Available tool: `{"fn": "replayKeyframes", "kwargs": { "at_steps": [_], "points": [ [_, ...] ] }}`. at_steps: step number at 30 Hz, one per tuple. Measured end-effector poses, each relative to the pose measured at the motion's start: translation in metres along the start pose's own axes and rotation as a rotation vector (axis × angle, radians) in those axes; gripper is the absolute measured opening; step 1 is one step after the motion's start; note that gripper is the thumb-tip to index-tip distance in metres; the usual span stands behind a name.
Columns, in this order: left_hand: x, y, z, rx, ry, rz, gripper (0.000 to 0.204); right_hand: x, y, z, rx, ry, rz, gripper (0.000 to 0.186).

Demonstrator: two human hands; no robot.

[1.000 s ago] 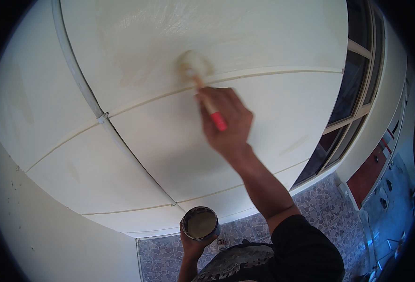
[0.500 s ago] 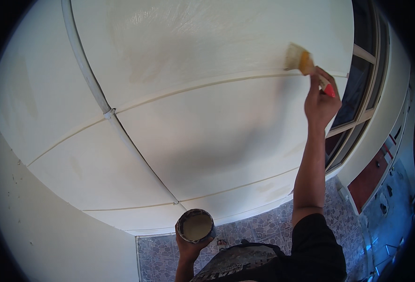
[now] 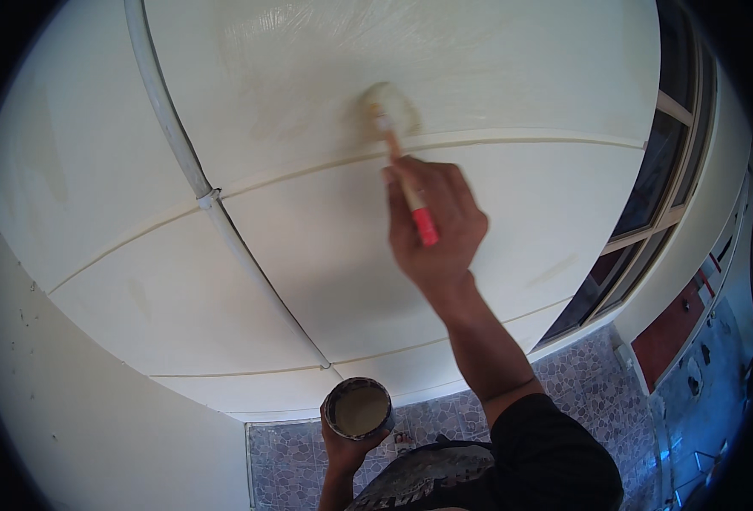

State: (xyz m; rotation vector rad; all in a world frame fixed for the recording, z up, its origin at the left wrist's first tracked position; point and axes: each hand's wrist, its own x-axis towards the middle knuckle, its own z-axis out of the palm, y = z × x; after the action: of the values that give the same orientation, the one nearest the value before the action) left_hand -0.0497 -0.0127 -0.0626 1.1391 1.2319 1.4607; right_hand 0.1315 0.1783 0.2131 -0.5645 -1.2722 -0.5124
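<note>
My right hand [image 3: 445,217] grips a paintbrush [image 3: 410,200] by its wooden, red-ended handle. The bristles are blurred by motion at the cream wall [image 3: 308,170], just above a horizontal groove. Wet, streaky paint shows on the upper wall panel. Low in front of my body, my left hand [image 3: 343,447] is wrapped round a dark, round paint pot [image 3: 358,409]. Beige paint lies inside the pot, and its rim is smeared.
A grey pipe [image 3: 168,111] runs down the wall to the left. Framed windows [image 3: 649,179] stand at the right. Below lies a stone-patterned floor [image 3: 602,383]; a reddish-brown panel [image 3: 670,336] is at the far right.
My right hand has swept the brush leftward across the wall from near the window. The left hand and the pot have stayed nearly in place.
</note>
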Motion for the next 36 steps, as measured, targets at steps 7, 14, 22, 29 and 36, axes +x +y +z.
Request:
{"fn": "replayKeyframes", "kwargs": {
  "at_steps": [7, 14, 22, 29, 36],
  "points": [
    [0.016, -0.003, -0.019, 0.015, -0.038, 0.046, 0.115, 0.005, -0.003, -0.002, 0.324, -0.042, -0.01, 0.03],
    [0.033, 0.013, -0.037, 0.092, -0.034, 0.103, 0.115, 0.058, 0.042, -0.063, -0.213, 0.303, 0.068, 0.014],
    [0.054, 0.018, -0.047, 0.103, -0.096, 0.096, 0.116, 0.003, -0.033, 0.013, -0.126, -0.169, -0.08, 0.03],
    [0.054, 0.021, -0.056, 0.059, -0.175, 0.105, 0.117, -0.029, -0.078, 0.06, 0.187, -0.301, -0.023, 0.029],
    [0.023, 0.018, -0.079, 0.019, -0.164, 0.083, 0.116, -0.007, -0.06, 0.053, 0.241, -0.187, 0.051, 0.025]
  ]
}}
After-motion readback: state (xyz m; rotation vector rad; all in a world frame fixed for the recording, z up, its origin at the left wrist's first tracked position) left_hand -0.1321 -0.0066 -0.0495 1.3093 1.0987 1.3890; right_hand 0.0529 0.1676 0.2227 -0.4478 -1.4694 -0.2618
